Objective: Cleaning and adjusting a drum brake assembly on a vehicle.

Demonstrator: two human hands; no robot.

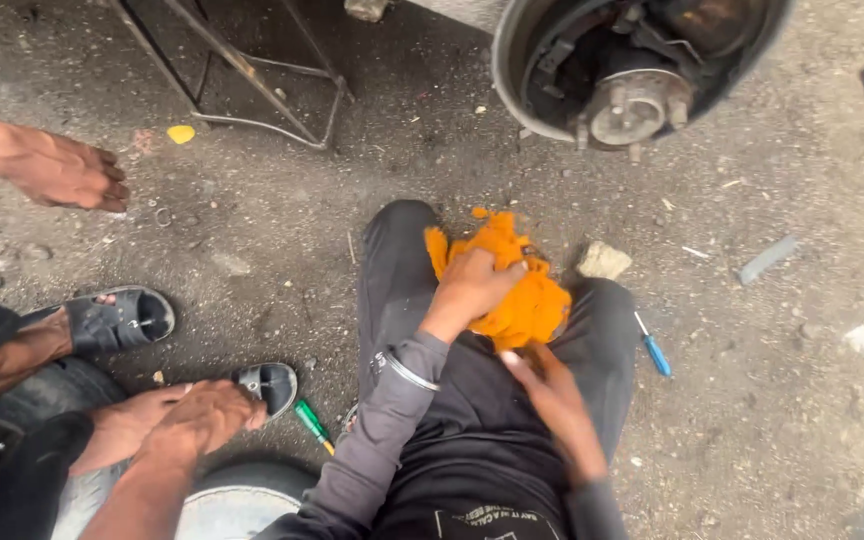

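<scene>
Down in the head view, my left hand (472,285) has its grip closed over the top of an orange rag (517,290), fingers curled into the cloth, which lies bunched in my lap between my knees in dark trousers (392,270). My right hand (552,390) comes up just below the rag, touching its lower edge; it is blurred, so I cannot tell whether its grip is open or closed. Taking the rag as landmark: a blue-handled screwdriver (654,350) lies on the ground just to its right, a pale stone (604,260) sits near its upper right, and a bare wheel hub (632,105) stands well above it. Well to the rag's lower left lies a green-handled screwdriver (312,425), beside another person's clasped hands (187,425) and black sandals (117,320). Far to the upper left, a bare foot (57,170) rests on the ground.
</scene>
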